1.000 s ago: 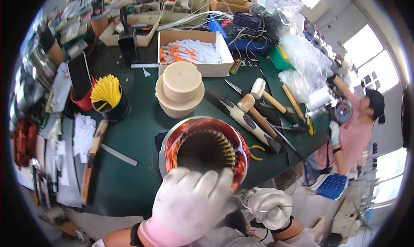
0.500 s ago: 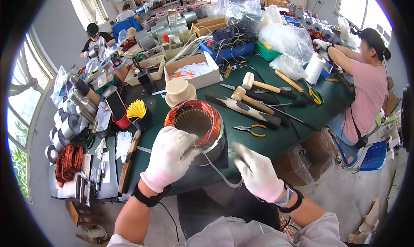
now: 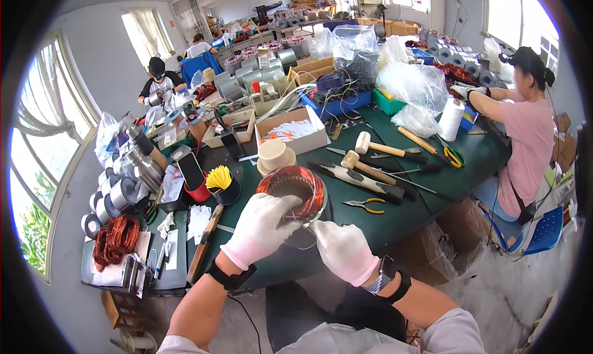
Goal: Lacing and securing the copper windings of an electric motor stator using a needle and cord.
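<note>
A motor stator with a ring of copper windings (image 3: 318, 196) stands on the green table in front of me. My left hand (image 3: 262, 230), in a white glove, rests at its near left rim, thumb and fingers pinched together close to the windings. My gloved right hand (image 3: 346, 252) is closed at the near right side of the stator. Its fingertips pinch a thin white cord (image 3: 304, 248), which loops down between my hands against the stator's outer wall. Whatever lies inside the left pinch is hidden. Cream plastic cups (image 3: 275, 156) stand just behind the stator.
Right of the stator lie yellow-handled pliers (image 3: 365, 206), a pale mallet (image 3: 370, 145), and a dark, worn wooden bar (image 3: 358, 180). A wooden stick (image 3: 206, 243), a cup of yellow strips (image 3: 222, 184) and copper coils (image 3: 117, 241) are leftward. A co-worker (image 3: 525, 131) sits at right.
My right hand has moved left to the stator's rim, and its fingers have closed in. The cord's wide loop has drawn in close to the stator. The view has shifted slightly.
</note>
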